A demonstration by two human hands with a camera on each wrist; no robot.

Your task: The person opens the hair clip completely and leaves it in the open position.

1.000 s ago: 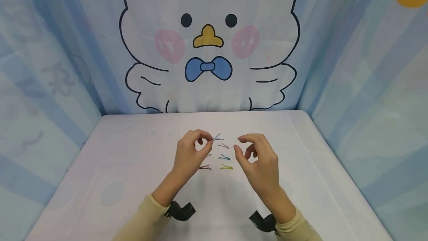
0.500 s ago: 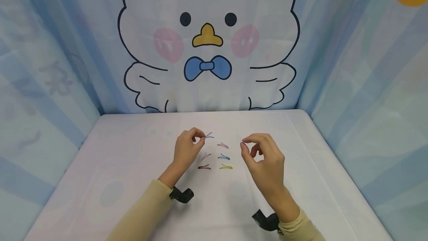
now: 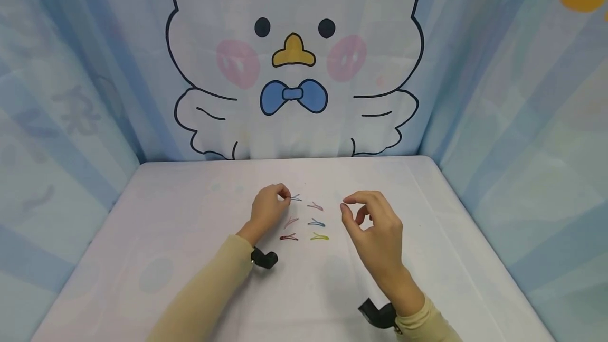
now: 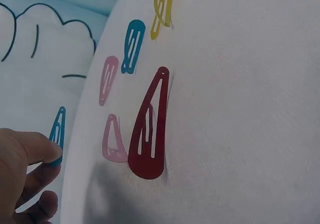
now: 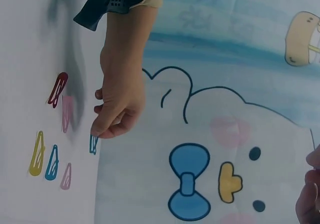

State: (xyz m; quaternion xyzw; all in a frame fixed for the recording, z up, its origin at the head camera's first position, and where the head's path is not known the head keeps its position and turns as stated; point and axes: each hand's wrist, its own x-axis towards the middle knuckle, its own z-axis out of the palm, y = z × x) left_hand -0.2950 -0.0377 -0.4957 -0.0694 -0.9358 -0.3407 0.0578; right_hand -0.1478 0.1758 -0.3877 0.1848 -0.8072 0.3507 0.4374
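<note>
My left hand [image 3: 272,207] pinches a blue snap hair clip [image 4: 58,129] by one end between thumb and finger. In the head view that clip is close over the table at the back of the group. Nearer me lie a pink clip [image 3: 291,222] and a dark red clip [image 4: 149,134]. A second column to the right has another pink clip [image 3: 315,206], a blue clip [image 3: 316,222] and a yellow-green clip [image 3: 320,236]. Right of them my right hand [image 3: 377,231] hovers with loosely curled fingers, holding nothing.
A white cloth covers the table [image 3: 475,289]. Behind it hangs a curtain [image 3: 294,131] printed with a cartoon bird, and blue curtains [image 3: 62,120] stand along both sides. Each wrist wears a black camera mount [image 3: 377,314].
The left hand has carried the blue clip leftward to the back of the left column, then lowered it slightly. My right hand has shifted a little right, away from the clips.
</note>
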